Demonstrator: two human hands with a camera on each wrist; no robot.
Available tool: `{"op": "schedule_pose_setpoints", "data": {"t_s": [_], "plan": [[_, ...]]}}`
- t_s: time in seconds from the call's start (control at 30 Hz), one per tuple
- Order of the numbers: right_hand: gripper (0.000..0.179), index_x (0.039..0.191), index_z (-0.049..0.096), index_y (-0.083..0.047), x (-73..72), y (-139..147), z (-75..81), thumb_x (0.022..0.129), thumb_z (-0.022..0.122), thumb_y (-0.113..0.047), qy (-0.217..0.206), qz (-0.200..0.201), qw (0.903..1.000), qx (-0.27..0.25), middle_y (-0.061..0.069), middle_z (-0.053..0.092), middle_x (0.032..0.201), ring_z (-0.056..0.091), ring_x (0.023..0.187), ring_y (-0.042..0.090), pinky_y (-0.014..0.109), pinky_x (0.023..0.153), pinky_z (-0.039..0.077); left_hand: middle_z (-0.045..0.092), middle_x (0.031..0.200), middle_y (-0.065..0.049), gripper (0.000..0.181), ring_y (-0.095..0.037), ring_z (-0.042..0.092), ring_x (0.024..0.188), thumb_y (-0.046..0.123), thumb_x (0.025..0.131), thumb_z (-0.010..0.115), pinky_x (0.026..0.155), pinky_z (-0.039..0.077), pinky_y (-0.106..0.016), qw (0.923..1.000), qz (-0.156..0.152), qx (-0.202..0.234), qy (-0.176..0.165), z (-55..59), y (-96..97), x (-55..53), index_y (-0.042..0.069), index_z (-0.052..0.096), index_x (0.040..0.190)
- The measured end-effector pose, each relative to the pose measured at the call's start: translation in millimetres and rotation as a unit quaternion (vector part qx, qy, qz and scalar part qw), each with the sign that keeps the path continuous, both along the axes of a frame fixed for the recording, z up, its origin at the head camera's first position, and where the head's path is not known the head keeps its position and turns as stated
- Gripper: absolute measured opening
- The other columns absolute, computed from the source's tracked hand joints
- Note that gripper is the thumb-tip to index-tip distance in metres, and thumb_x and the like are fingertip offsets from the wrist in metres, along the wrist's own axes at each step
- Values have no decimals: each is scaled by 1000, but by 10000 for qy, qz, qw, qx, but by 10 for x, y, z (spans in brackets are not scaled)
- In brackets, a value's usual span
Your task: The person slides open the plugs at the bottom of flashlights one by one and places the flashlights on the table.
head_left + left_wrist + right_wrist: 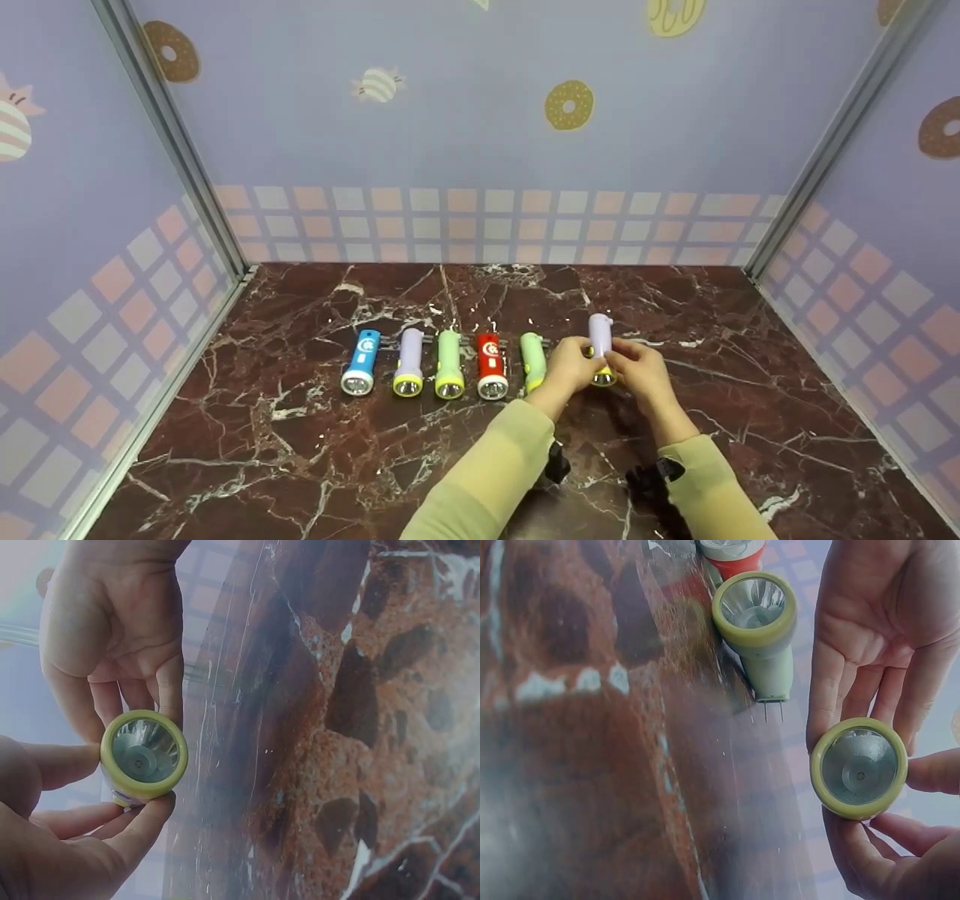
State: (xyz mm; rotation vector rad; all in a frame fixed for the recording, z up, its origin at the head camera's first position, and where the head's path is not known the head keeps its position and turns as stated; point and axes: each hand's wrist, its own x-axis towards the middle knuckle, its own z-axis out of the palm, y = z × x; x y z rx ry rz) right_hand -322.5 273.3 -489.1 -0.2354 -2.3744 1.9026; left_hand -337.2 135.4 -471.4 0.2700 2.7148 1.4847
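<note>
Both hands grip one pale purple flashlight [600, 332] with a yellow rim at the right end of a row. Its lens end faces me in the head view, and both wrist views look into the reflector. The left hand [573, 369] holds it from the left, with thumb and fingertips at the yellow head [144, 754]. From the right, the right hand [639, 367] pinches it, with thumb and fingers at the rim. Nearest the left hand is a green flashlight [532, 356], partly hidden by that hand; the right wrist view shows two metal prongs [773, 712] at its tail.
Left of the hands lie a red flashlight [491, 360], another green flashlight [448, 356], another purple flashlight [410, 356] and a blue flashlight [362, 356], lenses toward me. They rest on a dark red marbled tabletop [300, 465]. Patterned panels [480, 150] enclose the back and sides.
</note>
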Motion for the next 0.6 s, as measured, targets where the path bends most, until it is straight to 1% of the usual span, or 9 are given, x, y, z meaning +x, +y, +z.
{"op": "schedule_pose_setpoints", "data": {"t_s": [0.13,0.23,0.4,0.6], "plan": [[49,140,51,17,12,-19,22,98,61,-5,29,29,10000,42,35,60,135,63,89,5,14,71,54,78,104,-9,28,-16,66,89,11,85,78,85,55,-27,9999,-29,100,65,-3,-18,3,3,76,112],[49,141,51,16,33,-35,57,98,61,-5,46,9,10000,64,36,58,138,63,90,5,14,72,53,78,107,-9,30,-17,67,92,11,85,77,86,55,-27,9997,-58,198,103,10,-40,9,2,75,114],[45,138,54,15,26,-55,82,98,61,-4,166,-68,9998,110,33,62,132,61,83,2,13,69,52,78,109,-12,31,-18,70,96,9,85,76,88,55,-25,9988,-111,449,160,38,-83,18,-1,74,114],[43,135,59,13,21,-101,121,95,63,-3,381,-158,9988,277,27,68,121,59,78,3,15,65,50,77,112,-14,34,-18,69,97,7,86,76,88,56,-25,9971,-129,735,158,55,-124,12,-4,72,118]]}}
